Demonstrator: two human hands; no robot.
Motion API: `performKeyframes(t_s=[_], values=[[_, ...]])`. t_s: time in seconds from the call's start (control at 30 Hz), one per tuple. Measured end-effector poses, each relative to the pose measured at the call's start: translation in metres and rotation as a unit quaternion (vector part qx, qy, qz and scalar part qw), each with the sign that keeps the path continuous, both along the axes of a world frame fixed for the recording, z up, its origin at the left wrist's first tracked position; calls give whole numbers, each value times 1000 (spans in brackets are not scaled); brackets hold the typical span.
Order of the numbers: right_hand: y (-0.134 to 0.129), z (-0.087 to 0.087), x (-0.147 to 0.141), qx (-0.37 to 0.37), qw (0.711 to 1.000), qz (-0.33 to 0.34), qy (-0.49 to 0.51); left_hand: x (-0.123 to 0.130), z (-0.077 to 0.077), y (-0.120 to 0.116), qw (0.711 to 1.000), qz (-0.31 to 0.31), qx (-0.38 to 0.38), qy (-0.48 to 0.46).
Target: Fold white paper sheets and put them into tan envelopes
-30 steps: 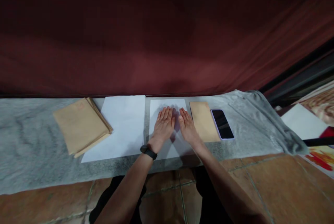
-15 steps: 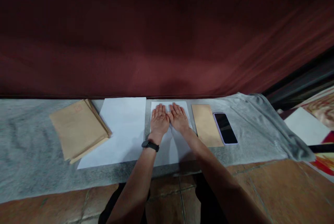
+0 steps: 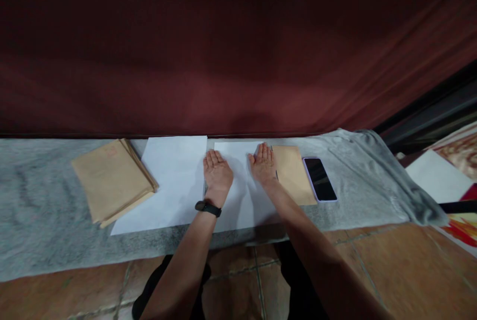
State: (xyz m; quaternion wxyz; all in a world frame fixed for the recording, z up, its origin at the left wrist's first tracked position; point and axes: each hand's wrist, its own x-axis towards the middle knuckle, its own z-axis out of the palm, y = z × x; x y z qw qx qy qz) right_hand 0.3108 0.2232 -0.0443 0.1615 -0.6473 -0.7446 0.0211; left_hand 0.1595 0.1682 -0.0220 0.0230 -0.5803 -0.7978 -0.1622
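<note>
A white sheet of paper (image 3: 238,196) lies on the grey cloth between my forearms. My left hand (image 3: 217,171) rests palm down over its left edge, fingers stretched forward, with a black band on the wrist. Flat on the sheet's right edge is my right hand (image 3: 264,165), its thumb apart from the fingers, close beside a brown envelope (image 3: 296,176). Neither hand grips anything. To the left lies a larger white paper (image 3: 173,181), partly under a stack of brown envelopes (image 3: 114,176).
A phone (image 3: 319,179) in a purple case lies right of the single envelope. The grey cloth (image 3: 365,186) covers the long narrow surface, which meets a dark red curtain (image 3: 231,101) at the back. Below is a tiled floor (image 3: 402,265).
My hands were side by side at the middle of the sheet. They have slid apart, the left to its left edge and the right to its right edge.
</note>
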Motion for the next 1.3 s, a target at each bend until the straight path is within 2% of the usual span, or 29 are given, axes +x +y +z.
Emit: performKeyframes(t_s=[0.07, 0.17, 0.33, 0.43, 0.5, 0.7, 0.93, 1.0, 1.17, 1.3], values=[[-11, 5, 1, 4, 1000, 12, 16, 7, 7, -6, 999, -24, 22, 3], [-41, 10, 4, 4, 997, 75, 34, 23, 10, -23, 995, -94, 31, -9], [-114, 8, 15, -13, 987, 160, 32, 41, -9, -75, 979, -205, -14, 2], [-147, 1, 27, 12, 981, 195, 15, 37, -19, -103, 966, -256, -7, 23], [-160, -3, 36, 33, 980, 198, 9, 29, -20, -115, 965, -261, 0, 27], [-162, -9, 56, 73, 980, 186, -9, 6, -17, -124, 978, -206, 8, 19], [-159, -10, 66, 71, 984, 163, -10, -6, -21, -134, 980, -193, 36, 29], [-164, -6, 62, 57, 983, 174, -3, -2, -17, -139, 978, -205, 35, 29], [-182, 6, 48, 19, 967, 255, 0, 13, -10, -149, 958, -286, 4, 31], [-186, 8, 47, 26, 967, 254, -3, 12, -11, -152, 957, -288, -18, 36]])
